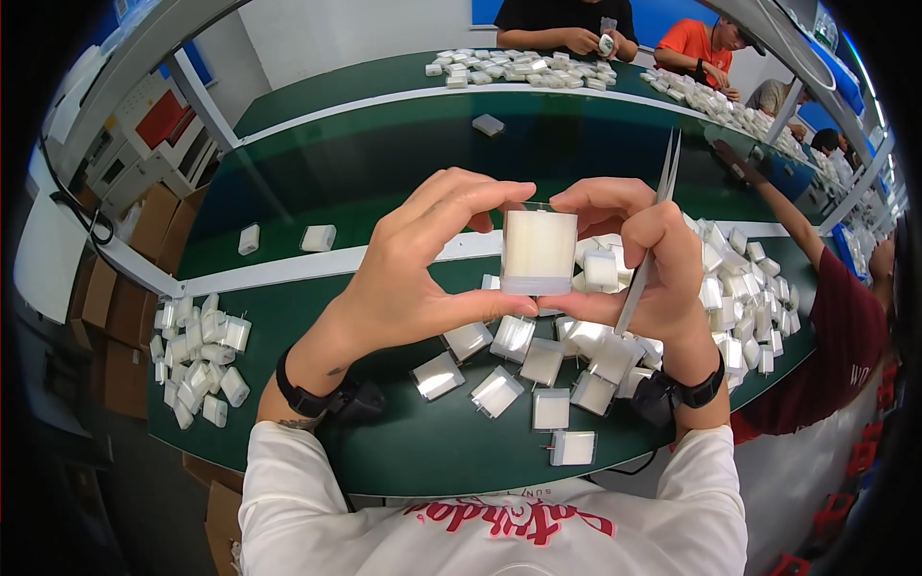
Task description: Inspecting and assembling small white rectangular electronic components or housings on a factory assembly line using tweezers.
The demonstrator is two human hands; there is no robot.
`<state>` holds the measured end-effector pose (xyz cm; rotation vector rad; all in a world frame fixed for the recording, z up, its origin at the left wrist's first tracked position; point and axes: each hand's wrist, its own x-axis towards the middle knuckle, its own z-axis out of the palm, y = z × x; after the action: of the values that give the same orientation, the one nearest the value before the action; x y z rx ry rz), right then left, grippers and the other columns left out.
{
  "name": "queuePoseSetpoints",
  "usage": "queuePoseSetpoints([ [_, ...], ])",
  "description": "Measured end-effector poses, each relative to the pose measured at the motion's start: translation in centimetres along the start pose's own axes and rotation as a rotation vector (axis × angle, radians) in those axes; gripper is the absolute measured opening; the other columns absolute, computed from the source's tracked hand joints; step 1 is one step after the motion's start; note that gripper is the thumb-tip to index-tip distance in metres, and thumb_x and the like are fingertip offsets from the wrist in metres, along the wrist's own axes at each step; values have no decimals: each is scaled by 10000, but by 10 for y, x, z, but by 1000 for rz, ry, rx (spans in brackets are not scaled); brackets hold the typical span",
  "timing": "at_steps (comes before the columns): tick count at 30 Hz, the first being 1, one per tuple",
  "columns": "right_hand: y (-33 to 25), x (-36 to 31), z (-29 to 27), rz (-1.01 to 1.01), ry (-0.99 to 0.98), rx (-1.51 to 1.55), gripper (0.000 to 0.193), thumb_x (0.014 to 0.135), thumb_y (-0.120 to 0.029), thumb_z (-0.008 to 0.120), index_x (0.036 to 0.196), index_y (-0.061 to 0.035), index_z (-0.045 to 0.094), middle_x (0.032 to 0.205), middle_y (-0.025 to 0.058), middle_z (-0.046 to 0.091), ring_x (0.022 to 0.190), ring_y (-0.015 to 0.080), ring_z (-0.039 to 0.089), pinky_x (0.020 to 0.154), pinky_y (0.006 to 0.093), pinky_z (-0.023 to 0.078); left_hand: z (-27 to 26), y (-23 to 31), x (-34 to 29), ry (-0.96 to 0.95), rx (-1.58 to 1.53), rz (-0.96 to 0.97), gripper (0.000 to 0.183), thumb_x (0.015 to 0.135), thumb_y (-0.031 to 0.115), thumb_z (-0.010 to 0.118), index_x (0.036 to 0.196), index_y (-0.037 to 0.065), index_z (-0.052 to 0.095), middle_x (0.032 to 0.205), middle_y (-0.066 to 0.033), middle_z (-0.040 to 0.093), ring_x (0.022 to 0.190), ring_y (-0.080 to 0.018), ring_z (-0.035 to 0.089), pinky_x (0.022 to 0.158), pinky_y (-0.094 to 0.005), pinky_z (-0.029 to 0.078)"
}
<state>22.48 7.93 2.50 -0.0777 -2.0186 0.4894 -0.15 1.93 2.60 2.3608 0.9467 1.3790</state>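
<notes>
Up in front of me, a small clear plastic case (pixel 540 252) with a cream-white block inside stands upright between my two hands. My left hand (pixel 403 254) grips its left side, fingers at the top edge and thumb at the lower edge. On the other side, my right hand (pixel 667 254) touches its top and bottom corners with finger and thumb. That hand also holds metal tweezers (pixel 631 300), their points up and away from the case. Below lie several similar cases (pixel 495 392), scattered on the green tabletop (pixel 384 461).
A big heap of cases (pixel 740 298) covers the table's right side; a smaller pile (pixel 202 355) lies left. A white bar (pixel 250 280) crosses the table. One person (pixel 567 19) works at the far side, and a person in maroon (pixel 836 326) reaches in from the right. Cardboard boxes (pixel 125 317) stand left.
</notes>
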Motion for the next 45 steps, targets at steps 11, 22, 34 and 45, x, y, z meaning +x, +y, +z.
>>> queuePoseSetpoints([
  [11, -5, 0, 1, 11, 8, 44, 550, 664, -97, 909, 830, -78, 385, 1120, 232, 643, 908, 234, 697, 753, 308, 592, -3, -8, -2, 61, 67, 177, 745, 566, 202, 955, 1188, -37, 623, 1169, -179, 629, 1093, -262, 606, 926, -359, 522],
  [22, -7, 1, 7, -40, 42, -72, 520, 685, -104, 891, 809, -79, 387, 1145, 249, 639, 871, 243, 682, 739, 306, 580, -2, -4, -4, 113, 97, 146, 664, 621, 188, 918, 1180, -32, 635, 1154, -161, 638, 1058, -255, 594, 877, -346, 500],
  [34, -10, -4, 21, 470, 47, 670, 439, 834, -20, 737, 936, -86, 315, 1391, 285, 483, 1102, 240, 630, 945, 382, 542, 2, 8, 2, 76, 272, 199, 901, 524, 288, 943, 1312, 27, 592, 1245, -130, 584, 1109, -288, 542, 946, -394, 448],
  [45, 9, -4, 14, 56, 32, 234, 582, 735, -98, 866, 960, -105, 330, 1377, 299, 458, 1265, 350, 529, 1017, 454, 494, -9, -2, 0, 102, 190, 190, 671, 582, 149, 898, 1190, 3, 652, 1213, -153, 620, 1058, -288, 610, 905, -364, 490],
])
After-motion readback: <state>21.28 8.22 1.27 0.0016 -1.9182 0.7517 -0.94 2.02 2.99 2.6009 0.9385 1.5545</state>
